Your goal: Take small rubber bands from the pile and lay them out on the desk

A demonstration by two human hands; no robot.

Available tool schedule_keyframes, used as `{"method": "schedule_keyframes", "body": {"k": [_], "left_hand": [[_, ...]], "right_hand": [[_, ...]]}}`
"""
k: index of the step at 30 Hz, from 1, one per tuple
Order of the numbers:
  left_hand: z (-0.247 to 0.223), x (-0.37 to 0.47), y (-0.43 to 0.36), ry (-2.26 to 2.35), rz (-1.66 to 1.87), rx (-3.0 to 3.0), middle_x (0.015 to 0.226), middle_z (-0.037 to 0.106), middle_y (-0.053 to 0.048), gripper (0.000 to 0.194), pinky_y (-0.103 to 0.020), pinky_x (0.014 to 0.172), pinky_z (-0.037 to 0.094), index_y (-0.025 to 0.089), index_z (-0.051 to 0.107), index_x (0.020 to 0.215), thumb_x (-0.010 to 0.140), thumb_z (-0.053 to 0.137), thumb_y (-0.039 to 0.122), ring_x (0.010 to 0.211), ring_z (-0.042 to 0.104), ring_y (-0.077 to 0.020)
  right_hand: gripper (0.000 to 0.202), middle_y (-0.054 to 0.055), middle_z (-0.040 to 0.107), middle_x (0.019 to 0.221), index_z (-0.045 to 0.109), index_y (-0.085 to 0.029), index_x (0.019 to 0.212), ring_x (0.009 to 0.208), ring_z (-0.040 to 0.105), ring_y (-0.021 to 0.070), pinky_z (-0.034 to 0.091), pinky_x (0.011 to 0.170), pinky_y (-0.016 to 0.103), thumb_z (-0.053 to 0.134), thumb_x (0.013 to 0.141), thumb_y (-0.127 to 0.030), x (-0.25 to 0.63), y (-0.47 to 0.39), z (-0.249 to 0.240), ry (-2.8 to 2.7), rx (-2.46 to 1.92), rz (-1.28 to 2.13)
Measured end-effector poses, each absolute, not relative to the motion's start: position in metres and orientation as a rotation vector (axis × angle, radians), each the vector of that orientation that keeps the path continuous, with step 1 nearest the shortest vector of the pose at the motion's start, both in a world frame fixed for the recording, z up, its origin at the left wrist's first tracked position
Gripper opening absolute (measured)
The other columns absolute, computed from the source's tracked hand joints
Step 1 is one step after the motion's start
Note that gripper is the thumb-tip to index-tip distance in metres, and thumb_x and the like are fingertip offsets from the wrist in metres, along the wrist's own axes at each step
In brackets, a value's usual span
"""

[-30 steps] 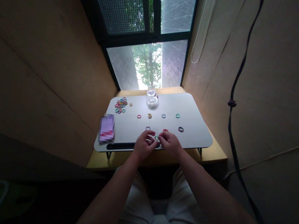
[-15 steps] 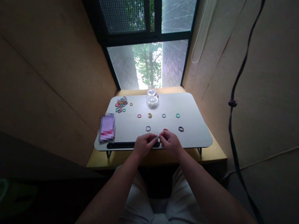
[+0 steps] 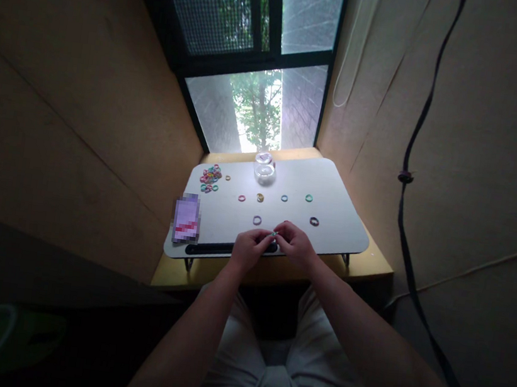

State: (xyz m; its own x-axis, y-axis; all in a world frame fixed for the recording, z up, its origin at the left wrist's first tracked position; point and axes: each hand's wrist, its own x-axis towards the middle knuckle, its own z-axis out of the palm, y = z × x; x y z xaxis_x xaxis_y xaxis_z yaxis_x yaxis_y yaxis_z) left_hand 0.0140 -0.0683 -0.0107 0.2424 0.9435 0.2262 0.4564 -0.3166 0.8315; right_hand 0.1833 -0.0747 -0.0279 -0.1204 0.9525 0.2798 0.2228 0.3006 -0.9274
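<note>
My left hand [image 3: 248, 247] and my right hand [image 3: 298, 247] meet above the front edge of a white folding table [image 3: 338, 220]. Both sets of fingertips pinch a tiny green band [image 3: 274, 234], apparently a hair tie, mostly covered by the fingers. Just beyond my right hand a bit of red [image 3: 286, 222] shows, largely hidden. A lilac hair tie [image 3: 257, 224] lies past my left hand, and a dark one [image 3: 314, 222] lies to the right. Farther back is a loose row with a pink hair tie [image 3: 241, 198], a yellow one [image 3: 260, 198], a blue one [image 3: 284, 198] and a green one [image 3: 309, 198].
A pile of colourful hair ties [image 3: 210, 176] sits at the back left, with a blurred purple package [image 3: 186, 219] in front of it. A clear round container [image 3: 264, 174] stands near the window. A black strip [image 3: 210, 249] runs along the table's front edge. A dark cord [image 3: 408, 150] hangs at right.
The view has shifted slightly. My right hand now covers more of the red thing beyond it. Both hands keep their pinch on the green hair tie.
</note>
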Motion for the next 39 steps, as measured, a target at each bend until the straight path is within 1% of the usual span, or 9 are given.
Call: {"method": "schedule_keyframes", "body": {"k": [2,5,7,12,18,26,32,39], "left_hand": [[-0.011,0.014,-0.068,1.272,0.983,1.884,0.073,0.072,-0.001,0.028,-0.024,0.062,0.045,0.021,0.076,0.094,0.083,0.061,0.042,0.063,0.060,-0.0128],[-0.011,0.014,-0.068,1.271,0.973,1.879,0.073,0.072,-0.001,0.027,-0.024,0.062,0.045,0.021,0.076,0.094,0.083,0.061,0.041,0.063,0.060,-0.0130],[-0.010,0.014,-0.068,1.279,0.971,1.875,0.070,0.071,-0.001,0.027,-0.024,0.060,0.044,0.020,0.075,0.093,0.082,0.062,0.041,0.062,0.060,-0.0126],[-0.009,0.015,-0.069,1.300,0.997,1.872,0.068,0.068,0.000,0.027,-0.023,0.059,0.043,0.019,0.073,0.088,0.082,0.061,0.042,0.060,0.057,-0.0117],[-0.013,0.015,-0.069,1.280,1.013,1.845,0.066,0.065,0.000,0.023,-0.022,0.058,0.042,0.018,0.070,0.084,0.081,0.061,0.039,0.059,0.055,-0.0106],[-0.018,0.013,-0.067,1.294,0.996,1.865,0.064,0.063,0.001,0.022,-0.022,0.057,0.040,0.018,0.069,0.080,0.080,0.061,0.039,0.058,0.054,-0.0104],[-0.019,0.011,-0.067,1.305,0.988,1.859,0.062,0.061,0.002,0.022,-0.022,0.056,0.038,0.017,0.066,0.073,0.078,0.062,0.038,0.058,0.052,-0.0104],[-0.018,0.013,-0.068,1.257,1.002,1.807,0.059,0.057,0.003,0.022,-0.022,0.055,0.036,0.017,0.064,0.069,0.078,0.063,0.038,0.056,0.048,-0.0098]], "right_hand": [[0.014,-0.003,0.056,0.066,0.057,-0.021,0.094,0.056,0.048,0.0107,0.039,0.055,0.023,0.056,0.084,-0.030,0.183,-0.075,-0.027,-1.580,-1.100,0.931],[0.009,-0.002,0.056,0.070,0.058,-0.020,0.085,0.061,0.051,0.0117,0.041,0.058,0.024,0.055,0.084,-0.029,0.183,-0.075,-0.026,-1.599,-1.103,0.886],[0.010,-0.001,0.056,0.071,0.057,-0.020,0.081,0.064,0.052,0.0124,0.041,0.059,0.025,0.055,0.084,-0.029,0.183,-0.075,-0.025,-1.600,-1.127,0.864],[0.010,-0.001,0.055,0.069,0.054,-0.021,0.080,0.063,0.051,0.0133,0.042,0.058,0.025,0.053,0.085,-0.029,0.184,-0.076,-0.023,-1.603,-1.143,0.882],[0.010,-0.002,0.054,0.068,0.052,-0.021,0.079,0.062,0.051,0.0135,0.042,0.058,0.026,0.052,0.085,-0.029,0.184,-0.076,-0.021,-1.599,-1.139,0.890],[0.009,-0.004,0.053,0.067,0.051,-0.021,0.079,0.054,0.051,0.0108,0.041,0.054,0.024,0.052,0.085,-0.028,0.184,-0.076,-0.024,-1.573,-1.114,0.944],[0.009,-0.004,0.054,0.064,0.051,-0.020,0.078,0.051,0.051,0.0100,0.040,0.051,0.023,0.053,0.083,-0.028,0.184,-0.076,-0.021,-1.534,-1.095,1.009],[0.014,-0.005,0.054,0.058,0.048,-0.021,0.075,0.044,0.046,0.0087,0.036,0.043,0.021,0.055,0.081,-0.031,0.184,-0.075,-0.015,-1.337,-1.064,1.133]]}}
